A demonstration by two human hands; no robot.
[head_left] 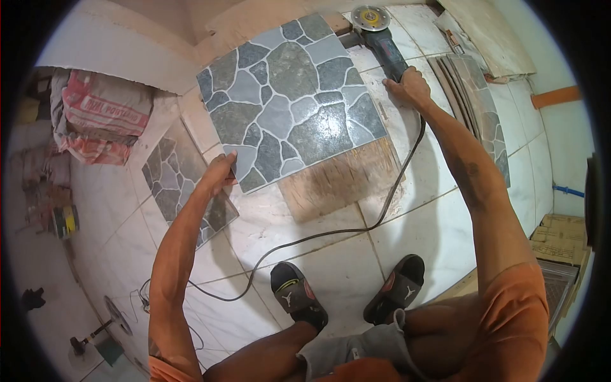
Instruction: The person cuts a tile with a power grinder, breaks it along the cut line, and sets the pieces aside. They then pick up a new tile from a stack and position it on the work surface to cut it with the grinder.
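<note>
A square floor tile (277, 114) with a grey and green stone pattern lies tilted in front of me, over a worn wooden board (344, 178). My left hand (219, 172) grips the tile's near left corner, thumb on top and fingers at the edge. In my right hand (407, 88) is an angle grinder (386, 51), held by the rear of its body. Its round disc (371, 18) points away from me, beyond the tile's far right corner. The grinder's black cord (344, 232) runs from my right hand across the floor to the left.
More patterned tiles lean on the right (477, 95), and a cut tile (175, 175) lies at left. Cement bags (108, 108) are stacked at upper left. A fan (118, 315) stands at lower left. Cardboard (560, 239) is at far right. My sandalled feet (299, 296) are on the white floor.
</note>
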